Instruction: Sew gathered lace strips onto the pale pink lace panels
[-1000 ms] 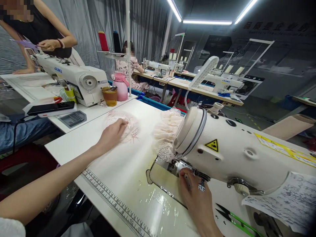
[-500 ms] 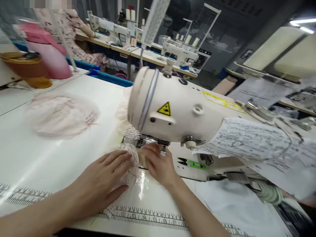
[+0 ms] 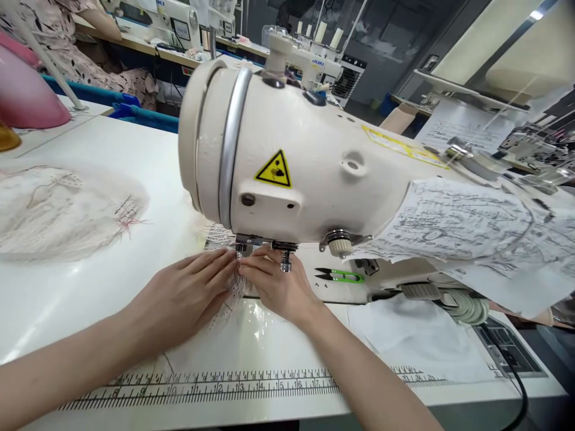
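Observation:
A sewing machine [image 3: 314,149] fills the middle of the view, its head above both hands. My left hand [image 3: 191,293] lies flat on a pale lace piece [image 3: 234,292], fingers stretched toward the needle area. My right hand [image 3: 287,290] is on the other side of the lace, fingers bent and fingertips closed at its edge. Part of those fingers is behind the tension spring and knob. Both hands' fingertips almost meet below the machine head, where the needle itself is hidden. More lace [image 3: 220,232] shows behind the machine head.
Green thread snips [image 3: 344,276] lie right of my right hand. A pale gathered fabric piece [image 3: 67,209] with loose red threads is at left. A printed ruler strip [image 3: 251,385] runs along the table's front. White cloth [image 3: 404,329] lies at right. Another person's arm [image 3: 101,23] shows at back left.
The view has moved closer to the machine. My right hand's fingers have come over to the lace, beside my left fingertips. My left hand stays on the lace.

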`<state>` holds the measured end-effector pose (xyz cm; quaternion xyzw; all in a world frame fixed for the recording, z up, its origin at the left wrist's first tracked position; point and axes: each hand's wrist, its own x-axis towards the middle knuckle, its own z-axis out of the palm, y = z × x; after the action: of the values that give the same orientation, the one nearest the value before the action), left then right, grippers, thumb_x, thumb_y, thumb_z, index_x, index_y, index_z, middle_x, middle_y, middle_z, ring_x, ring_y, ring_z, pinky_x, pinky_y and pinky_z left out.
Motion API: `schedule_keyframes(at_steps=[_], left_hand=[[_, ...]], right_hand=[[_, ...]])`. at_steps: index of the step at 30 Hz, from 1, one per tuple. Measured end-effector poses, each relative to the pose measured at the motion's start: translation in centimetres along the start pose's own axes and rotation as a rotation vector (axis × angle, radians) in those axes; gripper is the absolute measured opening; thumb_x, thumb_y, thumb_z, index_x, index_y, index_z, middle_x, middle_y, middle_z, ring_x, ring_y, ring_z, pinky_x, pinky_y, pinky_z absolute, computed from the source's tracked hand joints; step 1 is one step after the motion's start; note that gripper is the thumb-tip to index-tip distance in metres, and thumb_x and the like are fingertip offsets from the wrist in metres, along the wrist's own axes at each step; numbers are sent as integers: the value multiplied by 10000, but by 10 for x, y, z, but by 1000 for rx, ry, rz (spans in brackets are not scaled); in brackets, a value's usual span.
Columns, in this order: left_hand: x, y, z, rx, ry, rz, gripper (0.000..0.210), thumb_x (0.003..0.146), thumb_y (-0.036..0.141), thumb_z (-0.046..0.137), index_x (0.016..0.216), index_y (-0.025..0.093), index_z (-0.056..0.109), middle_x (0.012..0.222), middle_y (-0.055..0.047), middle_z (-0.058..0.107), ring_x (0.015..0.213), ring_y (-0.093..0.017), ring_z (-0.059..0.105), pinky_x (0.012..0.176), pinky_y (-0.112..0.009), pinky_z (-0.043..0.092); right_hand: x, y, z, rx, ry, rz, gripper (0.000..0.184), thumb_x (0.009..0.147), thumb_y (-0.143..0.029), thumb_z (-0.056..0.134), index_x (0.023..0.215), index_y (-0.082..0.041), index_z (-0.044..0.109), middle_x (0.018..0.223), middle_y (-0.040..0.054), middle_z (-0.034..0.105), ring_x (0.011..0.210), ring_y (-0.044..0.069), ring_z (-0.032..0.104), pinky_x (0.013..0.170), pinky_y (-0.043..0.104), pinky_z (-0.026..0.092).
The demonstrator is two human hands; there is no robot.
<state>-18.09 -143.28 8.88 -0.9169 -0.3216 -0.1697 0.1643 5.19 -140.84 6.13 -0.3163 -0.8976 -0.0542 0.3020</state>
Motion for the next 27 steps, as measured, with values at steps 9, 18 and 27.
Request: schedule_keyframes(at_steps=[9,18,27], left_hand=[[8,-20,13,-93,-48,-5,453,1092,315,361,1278,95,710,1336,-153,726,1249,-344,682,1064,-519,533],[6,-19,17,-98,-5,-31,430,1089,314,369,1277,123,705,1327,-136,733,1265,-330,677,1072,-497,542],[6,-18,18,-160,-1,-82,439,1088,333,370,1317,157,701,1280,-114,760,1302,-312,657,1124,-503,517]], right_hand=[[-17,-3,11,-34,-156,274,384,1018,-213,626,1349,-405,668,1326,8,727,1038,247,731,839,402,622],[-20,-5,13,36,-212,369,484,1032,-235,608,1465,-450,574,1357,-19,713,1116,236,713,866,372,642],[-12,-6,5,-59,-116,195,473,946,-138,680,1359,-367,667,1358,10,719,1101,285,696,695,383,634]])
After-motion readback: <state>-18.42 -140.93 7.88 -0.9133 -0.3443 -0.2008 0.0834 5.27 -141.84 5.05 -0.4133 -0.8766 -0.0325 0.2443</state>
